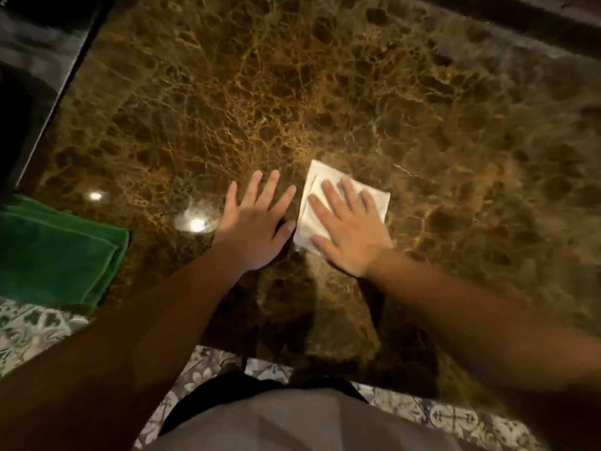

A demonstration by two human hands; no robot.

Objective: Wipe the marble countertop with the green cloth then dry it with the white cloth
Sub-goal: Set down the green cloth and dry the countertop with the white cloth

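Brown marble with golden veins is filling almost the whole view: this is the marble countertop (325, 92), and two spots of lamp light are shining on its polished surface near the left hand. The green cloth (58, 252) is lying folded at the near left corner of the top, well apart from both hands; it is probably put aside there because the wet wiping is finished and only the drying is left. The white cloth (312, 190), folded into a small square, is lying flat on the marble near the middle.

The right hand (348, 229) is pressing this cloth down with straight, spread fingers and the palm, not pinching it. I think a flat palm is used so that the cloth is rubbing the stone with its full face. The left hand (257, 219) is also spread wide, just beside the white cloth, holding nothing. It seems to be resting on the bare marble as a support, but whether it is truly touching I cannot tell.
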